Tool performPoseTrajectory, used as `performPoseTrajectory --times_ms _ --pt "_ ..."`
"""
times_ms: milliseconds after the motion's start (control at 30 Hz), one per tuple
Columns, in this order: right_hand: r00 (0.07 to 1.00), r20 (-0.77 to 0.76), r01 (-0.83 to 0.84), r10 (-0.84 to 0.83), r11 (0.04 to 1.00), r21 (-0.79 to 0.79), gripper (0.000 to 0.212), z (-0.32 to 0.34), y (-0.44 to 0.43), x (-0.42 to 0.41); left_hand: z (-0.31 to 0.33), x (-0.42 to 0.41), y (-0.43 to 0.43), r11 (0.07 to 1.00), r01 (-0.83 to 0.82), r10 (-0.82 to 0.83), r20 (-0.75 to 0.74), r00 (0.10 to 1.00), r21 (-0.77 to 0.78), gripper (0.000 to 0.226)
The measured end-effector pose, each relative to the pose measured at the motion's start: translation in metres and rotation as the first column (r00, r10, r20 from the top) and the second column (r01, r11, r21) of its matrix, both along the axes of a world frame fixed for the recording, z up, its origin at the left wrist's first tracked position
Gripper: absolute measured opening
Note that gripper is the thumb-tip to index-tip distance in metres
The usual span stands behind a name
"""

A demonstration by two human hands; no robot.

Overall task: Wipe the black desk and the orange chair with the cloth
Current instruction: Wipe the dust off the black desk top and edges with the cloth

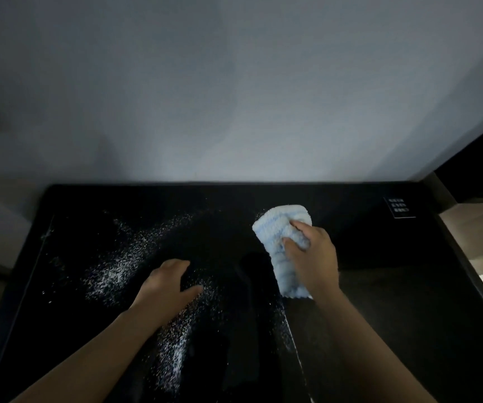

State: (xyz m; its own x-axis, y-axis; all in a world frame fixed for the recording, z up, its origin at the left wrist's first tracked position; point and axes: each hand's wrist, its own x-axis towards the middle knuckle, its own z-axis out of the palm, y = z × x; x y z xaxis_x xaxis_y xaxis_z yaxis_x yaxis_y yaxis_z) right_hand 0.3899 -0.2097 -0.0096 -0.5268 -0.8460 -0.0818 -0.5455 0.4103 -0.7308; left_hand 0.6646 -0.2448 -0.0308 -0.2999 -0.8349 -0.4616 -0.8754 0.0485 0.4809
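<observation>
So the cloth (285,245), pale blue and fluffy, is bunched under the right hand (314,257). Its fingers (292,244) are curled and pinching into the fabric, with the cloth's far end poking out past the fingertips and a tail trailing back beside the wrist. It's pressed on the black table (379,286), so I'd say we're mid-wipe on the desk part.

Left of those fingers there's a big scatter of white powder (118,266) and the right side looks clean, so the next pass probably needs to sweep left through it. The left hand (170,282) rests flat right in the powder, fingers loosely spread, holding nothing.

Count: one cloth, one table, two hands. No orange chair in view.
</observation>
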Motion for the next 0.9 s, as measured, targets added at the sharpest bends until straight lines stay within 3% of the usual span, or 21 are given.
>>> performPoseTrajectory --times_ms 533,700,900 --pt "0.970 -0.199 -0.124 0.140 0.988 0.090 0.039 -0.056 -0.173 -0.048 -0.075 -0.051 -0.081 0.981 0.186 -0.196 0.369 0.908 0.061 0.120" --pt "0.933 -0.294 -0.165 0.210 0.972 0.169 0.043 -0.071 -0.200 -0.053 -0.087 -0.055 -0.088 0.982 0.180 -0.185 0.415 0.891 0.052 0.134" --pt "0.897 -0.316 -0.203 0.310 0.922 0.330 0.048 -0.090 -0.217 -0.056 -0.087 -0.058 -0.089 0.983 0.174 -0.180 0.423 0.888 0.055 0.135"
